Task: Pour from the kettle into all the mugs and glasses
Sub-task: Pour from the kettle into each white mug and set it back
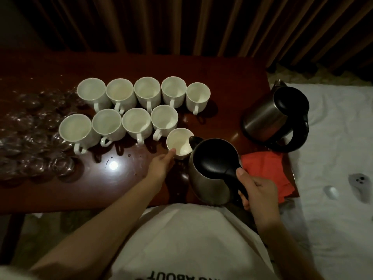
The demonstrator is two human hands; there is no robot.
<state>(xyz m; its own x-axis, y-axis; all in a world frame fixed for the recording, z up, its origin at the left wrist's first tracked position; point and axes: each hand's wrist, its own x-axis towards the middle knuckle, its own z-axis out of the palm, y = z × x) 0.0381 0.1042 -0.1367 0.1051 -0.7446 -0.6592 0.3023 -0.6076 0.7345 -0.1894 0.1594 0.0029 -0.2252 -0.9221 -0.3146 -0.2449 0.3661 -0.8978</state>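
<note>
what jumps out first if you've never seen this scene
The steel kettle, held by its handle in the right hand, tips its spout over the nearest white mug, which the left hand steadies. Behind it stand nine more white mugs in two rows, with a second kettle at right.

Glasses (34, 136) sit left of the mugs (129, 110) on the table (232, 77); a second kettle (276, 118) stands far right

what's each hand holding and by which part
Right hand grips the kettle by its black handle; left hand holds the nearest mug at its near side.
</note>
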